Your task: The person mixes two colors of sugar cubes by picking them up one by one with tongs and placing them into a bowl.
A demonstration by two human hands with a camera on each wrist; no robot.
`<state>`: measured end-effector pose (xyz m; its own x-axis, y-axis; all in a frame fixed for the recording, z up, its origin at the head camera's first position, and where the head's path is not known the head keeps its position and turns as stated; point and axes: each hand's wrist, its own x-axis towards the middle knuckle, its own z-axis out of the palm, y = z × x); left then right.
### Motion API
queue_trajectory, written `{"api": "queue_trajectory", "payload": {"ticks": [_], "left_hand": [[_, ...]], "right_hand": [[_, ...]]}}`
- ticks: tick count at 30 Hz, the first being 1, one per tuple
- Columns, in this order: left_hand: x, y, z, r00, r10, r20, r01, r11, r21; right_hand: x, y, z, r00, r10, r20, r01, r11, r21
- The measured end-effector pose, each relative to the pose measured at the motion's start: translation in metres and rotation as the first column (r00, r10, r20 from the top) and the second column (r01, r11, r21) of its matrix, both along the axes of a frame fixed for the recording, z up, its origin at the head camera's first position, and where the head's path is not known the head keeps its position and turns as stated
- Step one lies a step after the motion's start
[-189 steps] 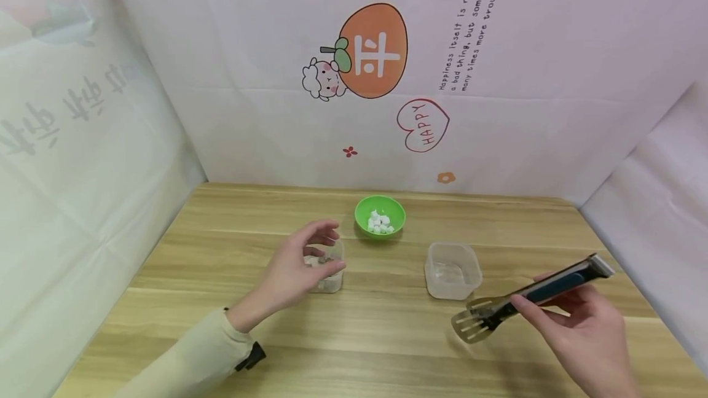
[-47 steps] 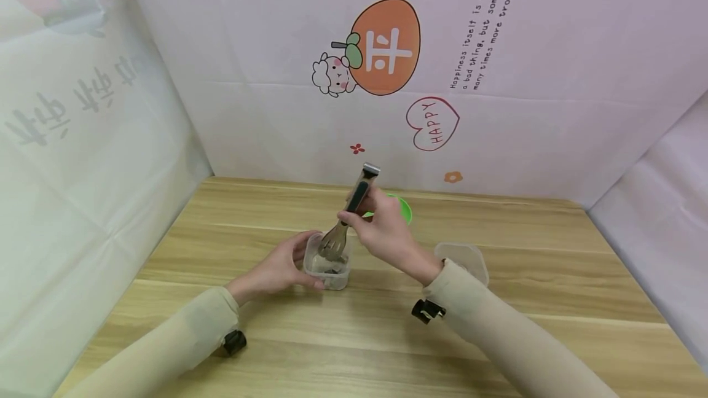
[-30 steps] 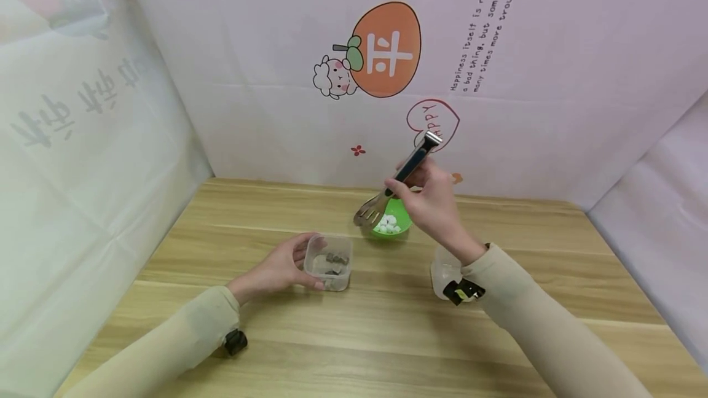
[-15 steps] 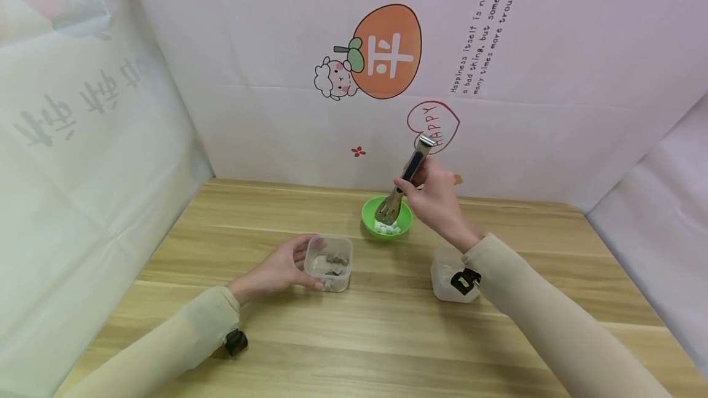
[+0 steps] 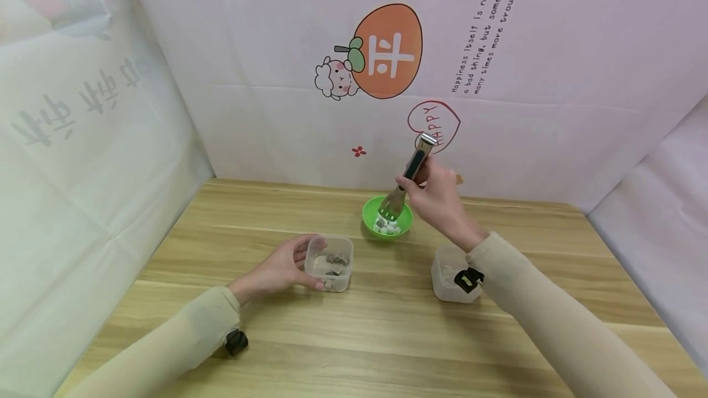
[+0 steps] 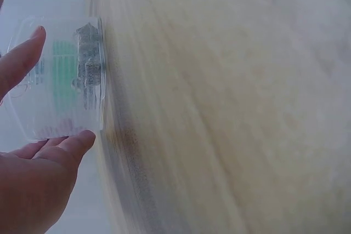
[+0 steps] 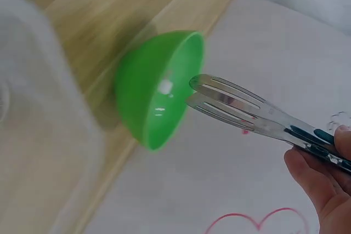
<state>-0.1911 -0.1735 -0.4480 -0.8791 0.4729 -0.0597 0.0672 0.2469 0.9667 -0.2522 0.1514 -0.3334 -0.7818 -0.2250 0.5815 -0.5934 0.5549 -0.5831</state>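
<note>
My left hand (image 5: 279,267) holds a clear square plastic container (image 5: 345,280) by its left side, thumb in front and fingers behind. Several grey pieces (image 5: 337,259) lie on its bottom; the left wrist view shows them through the wall (image 6: 89,58). My right hand (image 5: 439,204) grips metal tongs (image 5: 418,163) by their dark-inlaid handle, slanting down into a green bowl (image 5: 406,221). Their slotted tips are over small white pieces (image 5: 390,228), and a greyish piece (image 5: 380,223) shows beside these. In the right wrist view the tongs' slotted ends (image 7: 219,100) stand slightly apart with nothing visible between them.
A second clear container (image 5: 450,290) stands right of the middle, partly hidden by my right wrist and its black strap mount (image 5: 469,279). The wooden table (image 5: 354,343) ends at a printed white cloth wall (image 5: 276,128) behind the bowl; cloth also hangs at both sides.
The tongs went from the left container to the green bowl, and their tips dipped over the white pieces. A greyish piece now shows there. My left hand stayed on its container.
</note>
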Motion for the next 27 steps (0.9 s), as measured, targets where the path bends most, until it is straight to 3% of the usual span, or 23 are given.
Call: {"api": "queue_trajectory", "payload": {"ticks": [5, 9, 14, 27], "left_hand": [[0.001, 0.000, 0.000, 1.000, -0.002, -0.005, 0.002, 1.000, -0.005], [0.000, -0.002, 0.000, 1.000, -0.010, 0.000, 0.010, 1.000, 0.009], [-0.002, -0.002, 0.000, 1.000, -0.030, 0.007, 0.030, 0.999, 0.023], [0.000, -0.001, 0.002, 0.999, -0.035, 0.014, 0.034, 0.999, 0.014]], "right_hand": [[0.021, -0.015, 0.019, 0.989, 0.126, -0.080, -0.131, 0.990, -0.061], [0.040, -0.037, 0.027, 0.948, 0.288, -0.133, -0.300, 0.950, -0.084], [0.055, -0.061, 0.019, 0.897, 0.429, -0.111, -0.438, 0.896, -0.074], [0.051, -0.075, -0.022, 0.863, 0.503, 0.056, -0.503, 0.864, -0.008]]}}
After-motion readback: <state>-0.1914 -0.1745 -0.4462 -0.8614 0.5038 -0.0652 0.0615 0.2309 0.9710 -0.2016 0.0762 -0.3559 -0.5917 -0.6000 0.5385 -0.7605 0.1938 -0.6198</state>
